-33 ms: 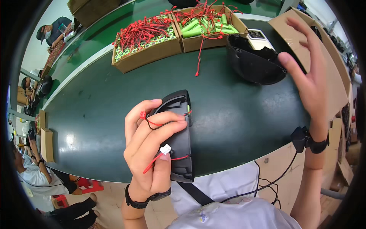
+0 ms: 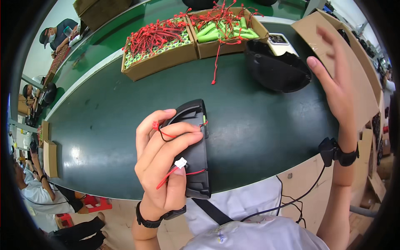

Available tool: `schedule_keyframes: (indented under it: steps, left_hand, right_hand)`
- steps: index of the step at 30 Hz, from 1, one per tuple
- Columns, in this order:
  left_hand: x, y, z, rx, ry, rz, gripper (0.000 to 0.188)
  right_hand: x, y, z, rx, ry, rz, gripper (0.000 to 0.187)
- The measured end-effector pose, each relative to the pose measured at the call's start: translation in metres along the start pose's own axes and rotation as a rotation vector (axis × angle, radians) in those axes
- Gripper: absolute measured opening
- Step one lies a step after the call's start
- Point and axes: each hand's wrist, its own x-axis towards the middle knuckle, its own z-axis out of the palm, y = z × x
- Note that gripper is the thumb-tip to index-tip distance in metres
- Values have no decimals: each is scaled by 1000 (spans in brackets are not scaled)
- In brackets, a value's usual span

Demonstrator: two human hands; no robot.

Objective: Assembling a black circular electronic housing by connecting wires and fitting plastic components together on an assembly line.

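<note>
My left hand (image 2: 160, 156) is closed on a black curved plastic shell (image 2: 198, 154), held upright on edge above the green tabletop. Across its fingers lies a thin red and black wire with a red connector (image 2: 156, 125); a white connector (image 2: 181, 163) on a red wire sits by the thumb. A sliver of green shows at the shell's upper edge. My right hand (image 2: 336, 79) is open, fingers spread and slightly blurred, with nothing in it. Just left of its thumb, apart from it, a second black shell (image 2: 277, 73) rests on the table, hollow side facing away.
At the back stand a cardboard box (image 2: 160, 62) of green cells with red-tipped wires and another box (image 2: 231, 49) of green cylinders. A loose red wire (image 2: 216, 64) hangs from it. A white device (image 2: 281, 43) lies behind the shell. Beyond my right hand is a large carton (image 2: 312, 31).
My right hand has come slightly away from the second shell, which has tilted a little on the table. My left hand and its shell stay almost in place.
</note>
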Motion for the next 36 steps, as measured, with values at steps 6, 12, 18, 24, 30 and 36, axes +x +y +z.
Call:
schedule_keyframes:
  steps: [6, 12, 18, 24, 30, 36]
  left_hand:
    - [2, 4, 8, -63, 25, -21, 43]
    - [4, 6, 13, -61, 39, 0, 42]
    - [4, 5, 15, -83, 36, 11, 42]
    - [3, 2, 14, -109, 25, 23, 42]
    - [6, 3, 17, -182, -22, 37, 42]
    - [5, 3, 19, -162, -12, 28, 42]
  right_hand:
    - [-30, 21, 6, 486, -375, 513, 56]
    - [-31, -26, 11, 669, -207, 178, 59]
    - [-31, -33, 11, 715, -170, 221, 34]
    - [22, -48, -4, 329, -489, 25, 22]
    - [53, -86, 40, 229, -1015, 189, 44]
    - [23, -84, 88, 1444, -687, 804, 39]
